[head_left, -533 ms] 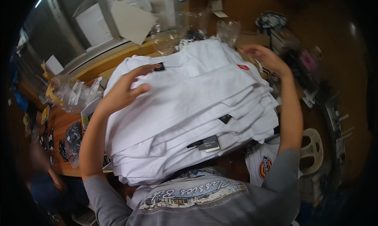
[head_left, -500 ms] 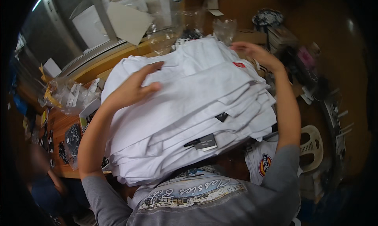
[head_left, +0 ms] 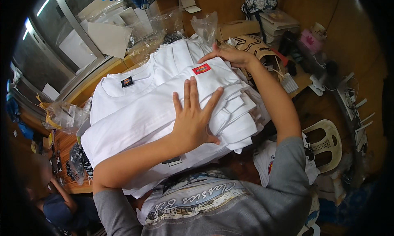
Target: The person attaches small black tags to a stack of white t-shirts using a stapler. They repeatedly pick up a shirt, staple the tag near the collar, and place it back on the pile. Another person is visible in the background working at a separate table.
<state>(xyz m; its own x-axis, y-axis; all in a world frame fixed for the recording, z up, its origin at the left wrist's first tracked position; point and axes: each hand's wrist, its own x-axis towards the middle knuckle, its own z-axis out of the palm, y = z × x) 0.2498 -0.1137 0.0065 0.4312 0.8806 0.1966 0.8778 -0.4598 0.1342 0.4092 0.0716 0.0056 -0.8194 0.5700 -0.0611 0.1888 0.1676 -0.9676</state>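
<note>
A thick stack of folded white T-shirts (head_left: 135, 121) lies in front of me. On the top shirt are a red label (head_left: 201, 69) and a dark neck label (head_left: 127, 82) inside the round collar. My left hand (head_left: 193, 121) rests on the top shirt with its fingers spread, just below the red label. At the stack's far right edge is my right hand (head_left: 234, 56), its visible fingers stretched out and apart against the white cloth beyond the red label. Some of its fingers are hidden.
Clear plastic bags (head_left: 205, 26) and a cardboard box (head_left: 238, 29) lie behind the stack. To the right stands a cream plastic chair (head_left: 326, 143). Another person (head_left: 59, 207) sits at the lower left, beside the wooden table (head_left: 78, 188). Sliding windows (head_left: 61, 34) line the far left.
My left hand has moved right and come down flat on the top shirt. My right hand has shifted left to the stack's far edge. The stack appears turned, with its collar label now uncovered.
</note>
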